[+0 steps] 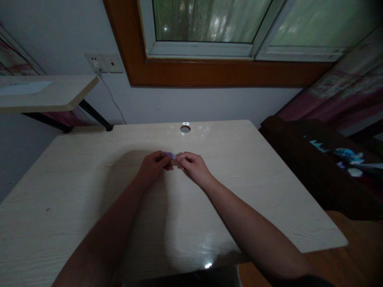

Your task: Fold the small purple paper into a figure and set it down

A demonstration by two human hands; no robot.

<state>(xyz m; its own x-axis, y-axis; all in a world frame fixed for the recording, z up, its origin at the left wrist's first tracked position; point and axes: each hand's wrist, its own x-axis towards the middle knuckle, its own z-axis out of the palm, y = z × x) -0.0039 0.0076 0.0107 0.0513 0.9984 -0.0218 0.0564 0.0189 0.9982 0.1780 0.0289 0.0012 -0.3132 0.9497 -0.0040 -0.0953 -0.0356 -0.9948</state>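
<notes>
Over the middle of the pale wood-grain desk (227,207), both my hands meet at a small bluish-purple piece (170,155), flat-looking and too small and dim to identify. My left hand (154,164) is closed in a pinch on its left part, thumb on the near side. Fingers also pressed together, my right hand (193,164) pinches at the right end of the same piece. The fingers cover much of it, so its full shape is hidden.
A round cable hole (185,129) is near the desk's back edge. At the left a raised shelf (54,97) stands on black legs (95,114). A white cord (112,97) drops from the wall socket (104,63). A dark bed frame (299,167) lies beyond the right edge.
</notes>
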